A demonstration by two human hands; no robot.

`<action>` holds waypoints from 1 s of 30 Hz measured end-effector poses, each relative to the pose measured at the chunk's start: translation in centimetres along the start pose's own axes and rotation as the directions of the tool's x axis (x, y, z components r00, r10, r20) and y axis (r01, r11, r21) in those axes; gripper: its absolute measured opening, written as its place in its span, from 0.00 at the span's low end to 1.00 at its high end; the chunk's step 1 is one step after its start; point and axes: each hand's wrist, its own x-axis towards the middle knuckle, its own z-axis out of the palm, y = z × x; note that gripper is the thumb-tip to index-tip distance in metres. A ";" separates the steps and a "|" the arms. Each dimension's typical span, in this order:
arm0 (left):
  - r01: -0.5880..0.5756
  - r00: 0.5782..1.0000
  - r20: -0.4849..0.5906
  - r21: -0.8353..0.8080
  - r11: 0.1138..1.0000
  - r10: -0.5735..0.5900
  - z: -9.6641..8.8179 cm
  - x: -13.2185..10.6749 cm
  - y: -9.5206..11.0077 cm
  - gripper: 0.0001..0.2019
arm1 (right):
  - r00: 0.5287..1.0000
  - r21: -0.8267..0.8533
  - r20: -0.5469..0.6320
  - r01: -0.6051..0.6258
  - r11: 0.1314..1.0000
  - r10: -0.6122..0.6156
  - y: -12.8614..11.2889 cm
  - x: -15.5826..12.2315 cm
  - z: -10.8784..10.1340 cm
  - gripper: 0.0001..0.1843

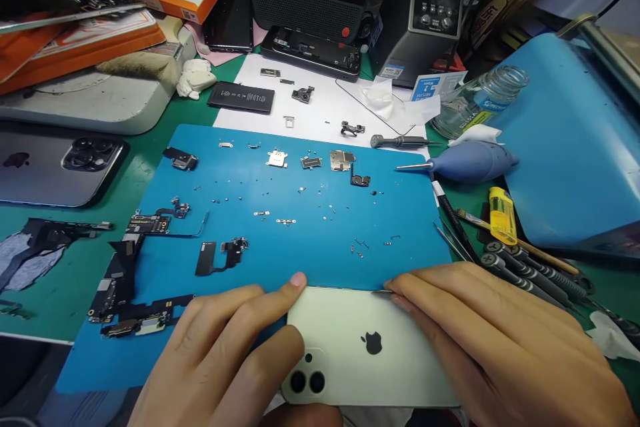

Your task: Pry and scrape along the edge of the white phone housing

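A pale green phone back (371,373) with a dark apple logo and a camera bump lies at the near edge of the blue mat (280,253). My left hand (225,353) grips its camera end, one fingertip resting at the far edge. Over the other end is my right hand (490,340), its fingertips pinched together at that same far edge. A thin dark sliver shows by them, too small to name. Beyond lie loose phone parts: a flex cable (223,257), a charging port assembly (143,320), metal shields (343,160) and several tiny screws.
On white paper at the back lie a battery (241,98), a camera module (303,95) and a screwdriver (400,141). A blue air blower (473,160), glass jar (480,103) and more screwdrivers (530,270) sit right. A dark phone (55,167) lies left.
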 end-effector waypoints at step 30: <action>-0.181 0.983 0.003 0.124 0.976 0.182 -0.5 0.1 -1.5 0.21 | 0.972 -0.021 -0.044 0.229 0.973 -0.230 0.1 1.7 -0.7 0.14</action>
